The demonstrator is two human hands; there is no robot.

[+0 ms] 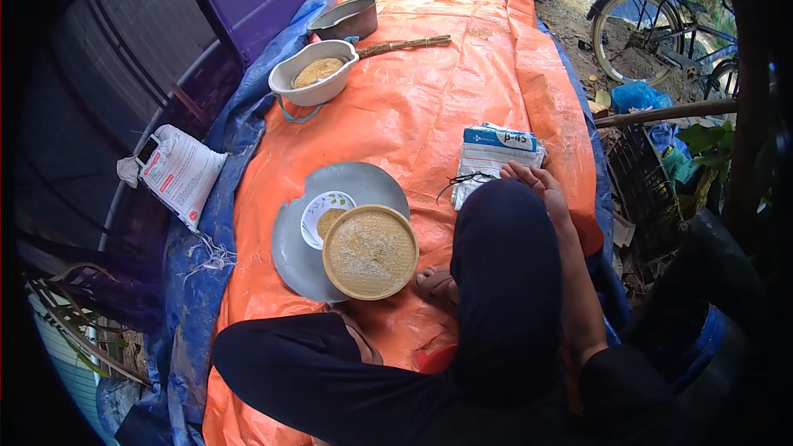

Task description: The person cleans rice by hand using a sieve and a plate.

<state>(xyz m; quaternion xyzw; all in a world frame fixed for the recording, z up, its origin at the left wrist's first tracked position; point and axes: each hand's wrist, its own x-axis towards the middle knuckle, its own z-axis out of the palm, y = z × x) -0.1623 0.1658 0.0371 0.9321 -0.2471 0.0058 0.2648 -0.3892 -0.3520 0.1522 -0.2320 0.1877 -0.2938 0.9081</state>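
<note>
My right hand [541, 187] is beside my raised knee, its fingers loosely stretched out and nothing visible in them. Just beyond the fingertips lies a folded white-and-blue printed sack [498, 149], with dark cord at its left side. In front of my legs, a round woven tray [372, 295] carries a thin spread of pale grain [368, 252]. It overlaps a wide grey metal plate [297, 260] and partly covers a white bowl [309, 216] of yellowish grain. My left hand is out of sight.
An orange tarp [388, 140] covers the ground. Farther off stand a pale basin [310, 97] with grain, a dark basin [347, 26] and a stick broom [409, 46]. A white sack [183, 173] leans at left. To the right are a bicycle [661, 41] and a dark crate [643, 186].
</note>
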